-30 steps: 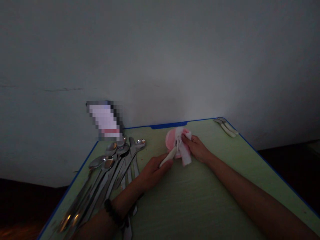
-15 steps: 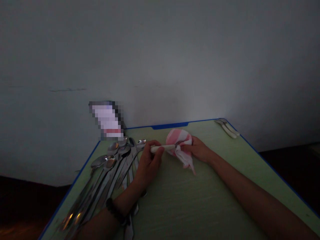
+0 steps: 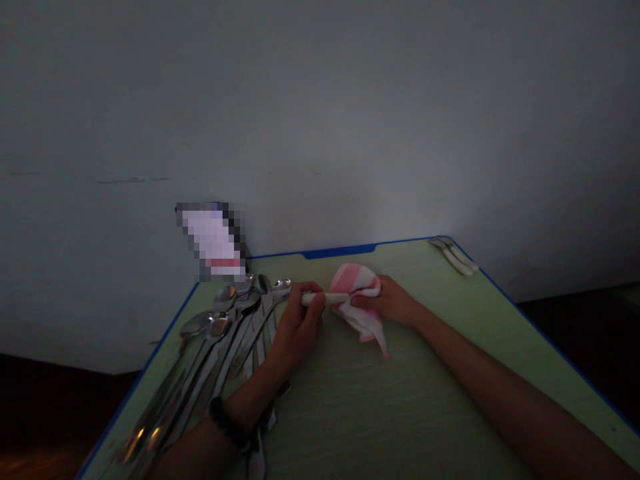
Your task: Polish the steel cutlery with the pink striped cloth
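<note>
Green tabletop (image 3: 400, 393) is bearing piled spoons (image 3: 220, 326); left hand (image 3: 299, 323) is gripping a pale handle (image 3: 336, 298), right hand (image 3: 397, 301) is clutching striped cloth (image 3: 357, 320) at its other end!

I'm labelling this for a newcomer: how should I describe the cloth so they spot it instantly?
Start at the green tabletop, edged in blue. Towards its far side, right of the metal cutlery, the right hand grips the cloth at the end of a pale handle. Unlike the hard cutlery, it is crumpled, pink and white.
</note>
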Demonstrator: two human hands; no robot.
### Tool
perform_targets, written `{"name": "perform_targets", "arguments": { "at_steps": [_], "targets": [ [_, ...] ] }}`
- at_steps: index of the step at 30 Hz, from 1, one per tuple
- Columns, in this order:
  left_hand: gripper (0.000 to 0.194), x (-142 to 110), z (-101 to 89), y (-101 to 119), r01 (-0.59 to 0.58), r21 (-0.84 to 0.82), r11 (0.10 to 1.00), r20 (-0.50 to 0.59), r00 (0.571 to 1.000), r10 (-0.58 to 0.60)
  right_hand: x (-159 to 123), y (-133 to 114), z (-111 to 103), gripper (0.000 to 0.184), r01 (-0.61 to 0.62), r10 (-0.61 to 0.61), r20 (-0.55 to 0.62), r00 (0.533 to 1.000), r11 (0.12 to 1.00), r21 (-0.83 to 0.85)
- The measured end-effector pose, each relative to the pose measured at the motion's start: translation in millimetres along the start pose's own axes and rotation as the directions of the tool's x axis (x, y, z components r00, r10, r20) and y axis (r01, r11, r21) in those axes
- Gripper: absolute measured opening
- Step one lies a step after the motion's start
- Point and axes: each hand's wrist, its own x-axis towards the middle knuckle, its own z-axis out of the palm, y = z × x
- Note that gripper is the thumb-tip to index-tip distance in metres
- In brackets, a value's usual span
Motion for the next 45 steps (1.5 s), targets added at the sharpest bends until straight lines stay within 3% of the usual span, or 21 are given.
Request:
{"name": "perform_targets", "arguments": {
  "at_steps": [12,17,31,45],
  "targets": [
    [0.018,1.2,-0.7,-2.1,0.059,-0.006,0.998,-0.001,0.998,-0.059,-0.2,5.3,-5.4,0.022,0.017,-0.019,-0.020,1.000,0.993,-0.114],
    [0.019,0.1,1.2,-2.2,0.060,-0.007,0.998,-0.006,0.998,-0.060,-1.5,4.2,-4.5,0.020,0.018,-0.022,-0.045,0.999,0.996,-0.089],
    [0.017,-1.3,0.7,-3.0,0.076,-0.039,0.996,0.033,0.997,-0.075,-0.5,-1.4,-2.8,0.029,0.001,0.001,0.062,0.998,1.000,-0.027],
    [0.016,0.3,0.4,-6.2,0.051,-0.074,0.996,0.052,0.998,-0.048,-1.4,3.5,-5.5,0.025,0.001,0.000,0.046,0.999,1.000,-0.023]
  ]
}}
